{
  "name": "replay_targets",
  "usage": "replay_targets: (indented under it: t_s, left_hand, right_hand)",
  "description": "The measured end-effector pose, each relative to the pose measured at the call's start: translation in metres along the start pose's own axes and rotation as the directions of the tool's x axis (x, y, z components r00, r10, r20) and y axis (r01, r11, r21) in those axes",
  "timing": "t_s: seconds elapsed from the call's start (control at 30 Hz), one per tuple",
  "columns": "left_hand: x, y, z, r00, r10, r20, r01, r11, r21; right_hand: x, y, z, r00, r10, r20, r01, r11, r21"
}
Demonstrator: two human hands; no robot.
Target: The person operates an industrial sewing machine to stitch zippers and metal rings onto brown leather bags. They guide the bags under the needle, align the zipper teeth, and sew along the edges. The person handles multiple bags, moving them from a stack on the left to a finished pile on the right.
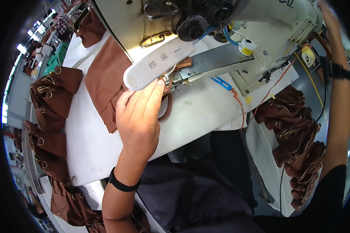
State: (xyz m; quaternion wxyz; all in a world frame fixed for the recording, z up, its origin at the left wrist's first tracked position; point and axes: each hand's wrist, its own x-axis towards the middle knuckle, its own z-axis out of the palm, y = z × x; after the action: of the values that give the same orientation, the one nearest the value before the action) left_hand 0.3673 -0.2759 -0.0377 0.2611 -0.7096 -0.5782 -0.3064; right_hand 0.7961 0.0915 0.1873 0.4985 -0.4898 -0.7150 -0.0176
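My left hand [142, 108] is at the sewing end of a pale industrial sewing machine [276, 35]. Its fingers are close together at the edge of a brown leather bag piece [107, 83], right beside the presser foot, and the thumb is hidden. A rounded brown handle [167, 108] curves out next to these fingers. Above the fingertips hangs a light grey guard-like lever [159, 64], hiding part of the stitching spot. Up at the far right end of the machine, my right hand [328, 19] reaches to its side; its fingers are mostly lost at the dark rim.
Brown leather bags [56, 95] with metal rings line the left table edge. More brown pieces [291, 132] lie heaped at the right. Blue thread snips [221, 82] on an orange cord, a small white bottle [247, 47] and a yellowish thread spool [308, 56] are around the machine.
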Motion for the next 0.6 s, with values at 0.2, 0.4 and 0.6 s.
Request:
replay_targets:
  t_s: [0.2, 0.4, 0.6]
  left_hand:
    - [-0.001, -0.003, -0.006, 1.0, 0.025, 0.011, -0.025, 0.999, 0.031]
    - [0.003, 0.001, -0.004, 0.999, 0.04, 0.009, -0.04, 0.999, 0.024]
    - [-0.002, -0.001, -0.008, 0.998, -0.016, 0.069, 0.015, 1.0, 0.013]
  right_hand:
    - [-0.018, -0.014, 0.045, 0.921, 0.362, 0.144, -0.387, 0.802, 0.455]
    - [-0.001, 0.044, 0.045, 0.907, 0.387, -0.165, -0.253, 0.816, 0.521]
    - [-0.041, 0.025, 0.068, 0.911, 0.337, -0.238, -0.098, 0.737, 0.668]
